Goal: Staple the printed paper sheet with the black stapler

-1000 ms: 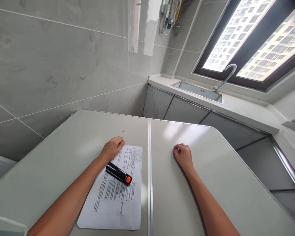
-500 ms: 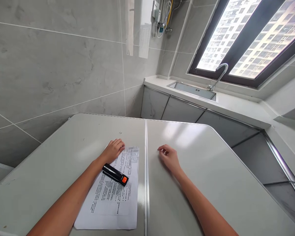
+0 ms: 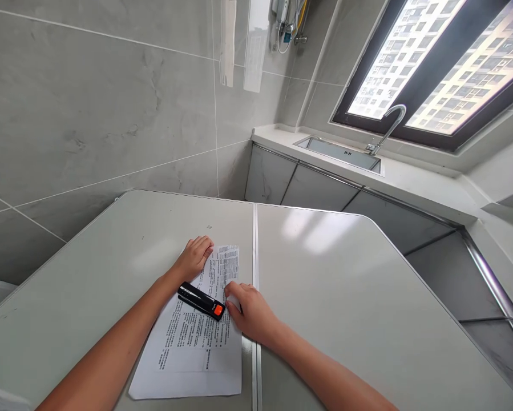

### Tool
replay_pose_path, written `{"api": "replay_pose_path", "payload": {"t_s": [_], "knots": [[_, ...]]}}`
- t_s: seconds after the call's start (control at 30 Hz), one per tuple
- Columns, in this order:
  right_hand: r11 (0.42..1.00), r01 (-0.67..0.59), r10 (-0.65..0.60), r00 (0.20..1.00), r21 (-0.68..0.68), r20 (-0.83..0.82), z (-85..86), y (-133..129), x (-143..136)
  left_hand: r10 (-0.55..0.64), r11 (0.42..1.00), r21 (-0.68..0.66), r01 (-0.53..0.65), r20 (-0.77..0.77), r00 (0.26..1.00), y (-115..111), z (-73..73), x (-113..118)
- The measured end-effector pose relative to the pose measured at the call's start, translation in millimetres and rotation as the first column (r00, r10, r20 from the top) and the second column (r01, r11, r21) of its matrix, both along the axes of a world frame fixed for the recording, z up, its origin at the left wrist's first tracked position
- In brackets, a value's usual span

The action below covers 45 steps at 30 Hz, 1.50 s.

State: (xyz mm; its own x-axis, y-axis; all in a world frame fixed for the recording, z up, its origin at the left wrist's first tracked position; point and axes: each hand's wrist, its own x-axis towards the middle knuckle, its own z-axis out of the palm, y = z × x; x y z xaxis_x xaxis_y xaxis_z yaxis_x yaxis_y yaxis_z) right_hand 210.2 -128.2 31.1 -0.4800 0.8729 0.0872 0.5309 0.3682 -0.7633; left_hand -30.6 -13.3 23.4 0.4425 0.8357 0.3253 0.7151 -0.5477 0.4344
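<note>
My left hand (image 3: 196, 254) rests over the top left corner of a printed paper (image 3: 183, 379), fingers curled together and closed at its edge; the fingertips are partly hidden. Across the middle of the paper lies a black stapler (image 3: 198, 299) with an orange part at its right end. It sits just below my left wrist. My right hand (image 3: 251, 311) is over the paper's right edge, beside the stapler's orange end. Its thumb and forefinger are apart, with nothing seen between them, and I cannot tell whether they touch the stapler.
The pale table (image 3: 346, 319) has a metal seam (image 3: 255, 257) down its middle, right of the paper. Beyond it, a counter (image 3: 427, 197) holds a sink (image 3: 339, 154) and a tap (image 3: 393, 125) under a window (image 3: 427, 68). A grey tiled wall (image 3: 97, 103) stands at the left.
My right hand has moved left and nearer to me, from the bare tabletop to the stapler's orange end, and its fingers have opened. My left hand, the stapler and the paper stay nearly in place.
</note>
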Motion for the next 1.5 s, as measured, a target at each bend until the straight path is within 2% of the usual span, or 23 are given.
{"api": "replay_pose_path", "payload": {"t_s": [0.1,0.27,0.47,0.67,0.8,0.9,0.97,1.03,1.13,1.2,1.3,1.4,1.5], "knots": [[0.999,-0.033,0.033,0.999,-0.019,-0.001,2.7,-1.4,1.1,0.025,0.999,0.031,-0.025,0.003,1.0,-1.7,4.1,0.7],[0.994,0.049,-0.049,0.999,-0.097,-0.002,12.2,3.4,24.0,0.159,0.98,0.101,-0.17,0.105,0.982,-4.0,7.8,-1.2],[0.969,0.16,-0.156,0.987,-0.188,0.039,24.4,15.9,59.7,0.189,0.981,0.018,-0.194,0.144,0.971,-6.4,5.7,0.4],[0.947,0.232,-0.209,0.97,-0.22,0.122,31.3,31.6,82.7,0.101,0.995,0.008,-0.101,0.059,0.993,-6.9,3.6,2.6],[0.937,0.278,-0.248,0.955,-0.212,0.161,30.1,40.9,98.5,0.035,0.999,-0.041,-0.033,0.046,0.998,-9.1,7.8,3.7],[0.935,0.261,-0.217,0.957,-0.241,0.195,27.5,45.2,110.5,-0.099,0.987,-0.123,0.107,0.069,0.993,-15.0,14.1,7.0],[0.941,0.241,-0.197,0.96,-0.236,0.198,26.0,46.8,115.6,-0.223,0.955,-0.185,0.233,0.072,0.972,-20.0,17.5,10.1],[0.944,0.298,-0.268,0.944,-0.142,0.194,25.8,47.8,116.3,-0.3,0.925,-0.229,0.304,0.054,0.952,-24.3,18.7,13.3],[0.888,0.456,-0.46,0.878,0.058,0.134,27.9,46.0,107.1,-0.293,0.926,-0.24,0.29,0.026,0.956,-28.5,16.2,18.2],[0.911,0.4,-0.407,0.912,0.102,0.051,29.0,41.1,95.4,-0.274,0.936,-0.226,0.27,0.014,0.962,-30.2,13.4,21.2],[0.981,0.166,-0.167,0.986,0.095,0.003,26.2,29.3,74.7,-0.268,0.944,-0.199,0.264,0.008,0.963,-33.3,11.2,24.8],[0.991,0.087,-0.093,0.994,0.099,0.058,18.1,19.4,59.3,-0.269,0.945,-0.191,0.266,0.012,0.963,-36.9,12.2,27.5],[0.984,0.032,-0.045,0.996,0.173,0.073,9.6,18.1,55.3,-0.295,0.937,-0.19,0.292,0.013,0.955,-39.0,13.8,29.3]]}}
